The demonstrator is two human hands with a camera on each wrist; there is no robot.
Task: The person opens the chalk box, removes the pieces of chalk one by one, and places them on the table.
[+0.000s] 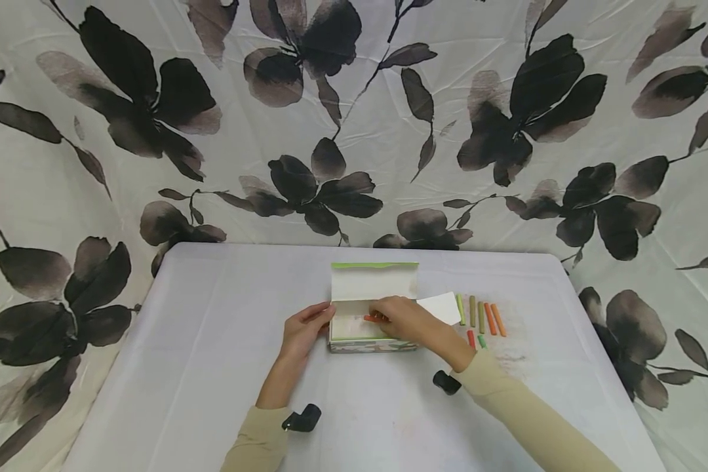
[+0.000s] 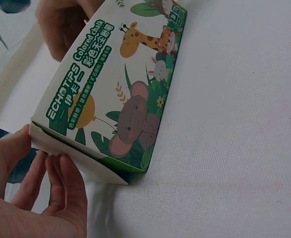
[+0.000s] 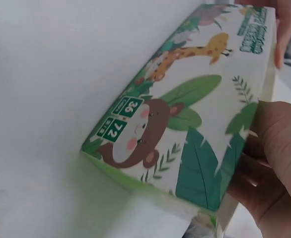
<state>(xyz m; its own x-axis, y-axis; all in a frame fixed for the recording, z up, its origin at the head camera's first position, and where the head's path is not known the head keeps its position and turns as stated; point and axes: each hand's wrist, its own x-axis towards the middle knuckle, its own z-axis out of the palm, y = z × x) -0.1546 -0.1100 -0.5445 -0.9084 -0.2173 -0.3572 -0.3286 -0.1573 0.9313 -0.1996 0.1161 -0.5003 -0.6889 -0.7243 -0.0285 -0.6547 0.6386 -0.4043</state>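
A colored chalk box [image 1: 373, 347], printed with animals and green leaves, stands on the table with its lid [image 1: 374, 282] raised at the back. My left hand [image 1: 301, 332] holds the box's left end. In the left wrist view, its thumb lies at the top corner and the fingers touch the end flap [image 2: 81, 161]. Over the open box, my right hand [image 1: 406, 320] pinches an orange-red chalk stick [image 1: 374, 319]. The right wrist view shows this hand [image 3: 279, 163] reaching past the box's front rim, its fingertips hidden behind the front panel.
Right of the box lie several chalk sticks: yellow-green [image 1: 461, 309], olive [image 1: 472, 311], orange [image 1: 490, 318], red [image 1: 471, 339] and green [image 1: 482, 341]. A white flap [image 1: 441, 308] sticks out at the box's right end. Chalk dust marks the white tablecloth [image 1: 212, 314]. A floral curtain [image 1: 389, 144] hangs behind.
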